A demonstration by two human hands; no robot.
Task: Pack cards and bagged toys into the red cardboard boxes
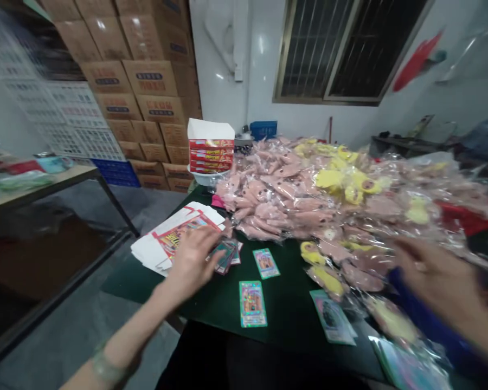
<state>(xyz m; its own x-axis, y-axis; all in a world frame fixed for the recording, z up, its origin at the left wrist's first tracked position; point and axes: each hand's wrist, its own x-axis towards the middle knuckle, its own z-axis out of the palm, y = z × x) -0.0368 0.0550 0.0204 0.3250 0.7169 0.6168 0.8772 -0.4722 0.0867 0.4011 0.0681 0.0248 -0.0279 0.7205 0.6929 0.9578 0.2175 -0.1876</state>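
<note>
My left hand [195, 257] is over the printed flat cartons [162, 238], with its thumb and fingers apart. Its fingertips reach the edge of a small pile of trading cards [226, 255]; I cannot tell whether they touch it. Two single cards lie face up on the dark green table: one with a castle-like picture [265, 263] and a glittery card [252, 304] nearer to me. On the right, my right hand [435, 271] is smeared by motion above the bagged plush toys, its fingers unclear. Below it are a fanned stack of cards [332, 318] and another card stack [410, 365].
A large heap of bagged pink and yellow plush toys [284, 189] covers the table's back and right. Red card boxes [211, 156] stand in a white basin [209, 177]. Cardboard cartons [150, 78] are stacked by the wall. A second table [65, 181] stands left.
</note>
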